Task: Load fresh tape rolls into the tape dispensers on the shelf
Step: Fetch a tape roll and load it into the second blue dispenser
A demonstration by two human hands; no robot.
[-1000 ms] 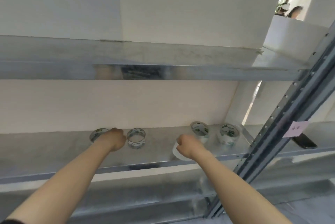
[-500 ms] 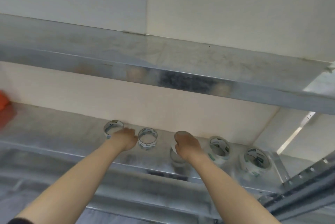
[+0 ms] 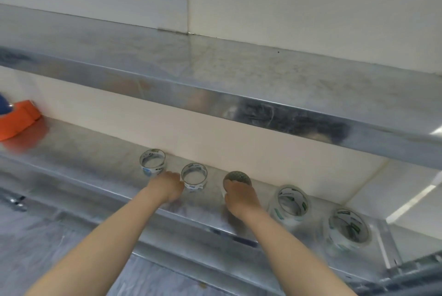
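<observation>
Gripping a tape roll (image 3: 237,177) on the metal shelf (image 3: 95,152) with the right hand (image 3: 240,197), left hand (image 3: 167,186) curled between a small roll (image 3: 152,160) and a second small roll (image 3: 194,176), hold unclear, orange dispenser (image 3: 18,121) far left.

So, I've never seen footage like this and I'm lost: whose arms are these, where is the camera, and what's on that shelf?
There is no machine here. A person wears one camera on the head, looking at their own two bare hands. On the shiny metal shelf stand two small clear tape rolls and two bigger clear rolls with green print. An orange tape dispenser sits far left. The right hand grips a greyish round roll of tape. The left hand is curled between the small rolls; what it holds, if anything, is hidden.
</observation>
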